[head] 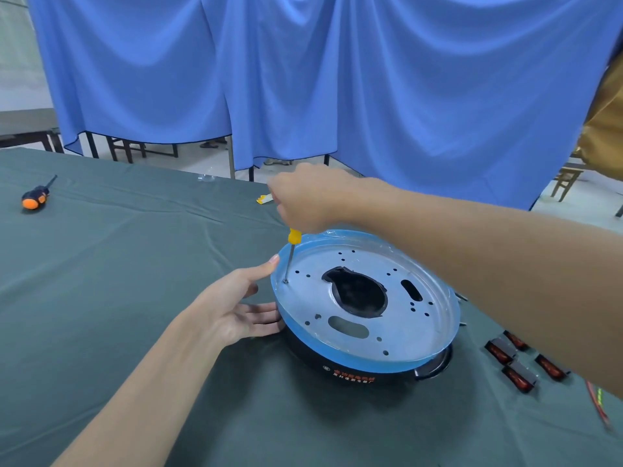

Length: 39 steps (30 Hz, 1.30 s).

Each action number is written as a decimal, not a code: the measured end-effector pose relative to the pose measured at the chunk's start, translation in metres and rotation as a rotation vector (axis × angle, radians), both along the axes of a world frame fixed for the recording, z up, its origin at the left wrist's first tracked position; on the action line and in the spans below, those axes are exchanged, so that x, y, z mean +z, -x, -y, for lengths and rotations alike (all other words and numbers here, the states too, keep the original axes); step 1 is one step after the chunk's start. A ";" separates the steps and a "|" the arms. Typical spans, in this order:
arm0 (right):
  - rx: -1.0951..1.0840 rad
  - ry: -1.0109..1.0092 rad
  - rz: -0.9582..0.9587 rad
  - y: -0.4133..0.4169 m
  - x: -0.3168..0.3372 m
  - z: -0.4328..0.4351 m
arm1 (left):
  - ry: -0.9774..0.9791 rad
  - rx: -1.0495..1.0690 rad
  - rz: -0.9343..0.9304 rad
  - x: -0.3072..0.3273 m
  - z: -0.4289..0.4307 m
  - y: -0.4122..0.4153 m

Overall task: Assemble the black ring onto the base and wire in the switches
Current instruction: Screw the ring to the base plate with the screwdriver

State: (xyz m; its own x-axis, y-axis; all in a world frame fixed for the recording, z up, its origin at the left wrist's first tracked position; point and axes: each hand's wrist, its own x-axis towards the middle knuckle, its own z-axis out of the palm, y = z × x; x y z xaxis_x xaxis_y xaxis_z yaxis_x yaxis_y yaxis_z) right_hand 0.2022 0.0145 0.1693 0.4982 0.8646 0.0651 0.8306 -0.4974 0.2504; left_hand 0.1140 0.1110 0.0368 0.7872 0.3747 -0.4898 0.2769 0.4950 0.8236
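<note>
Fastening is the step in hand—the right hand (305, 200) grips a yellow screwdriver (290, 256) upright at the base (364, 298) edge over the black ring (350, 369) on the counter (118, 264), the left hand (232, 308) spread open steadying it—turning should come next, switches (519, 362) after.

an orange-and-black screwdriver (36, 197) lies at ten o'clock on a green tablecloth (118, 281); a yellow-white scrap (265, 198) rests near twelve, blue curtains (337, 79) hanging behind, wooden furniture legs (128, 148) showing beneath them.
</note>
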 end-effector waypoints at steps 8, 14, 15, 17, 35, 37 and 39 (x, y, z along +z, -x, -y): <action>0.024 -0.014 -0.323 -0.001 0.016 0.009 | 0.014 0.002 0.005 0.000 0.000 -0.001; -0.002 0.128 -0.152 0.002 0.009 0.006 | 0.019 0.003 0.000 0.000 0.001 0.001; -0.032 0.143 -0.256 0.002 0.014 0.007 | 0.020 0.002 0.000 0.000 0.000 0.000; 0.008 0.159 -0.280 0.005 0.022 0.009 | 0.018 0.000 -0.002 0.000 0.000 0.000; -0.046 0.083 -0.114 0.001 0.006 0.006 | 0.022 0.004 0.001 0.000 0.001 0.000; -0.056 0.107 -0.332 0.001 0.014 0.008 | 0.024 0.005 0.004 0.000 0.001 0.000; 0.004 0.116 -0.354 0.005 0.016 0.008 | 0.025 0.010 0.010 -0.001 0.001 0.000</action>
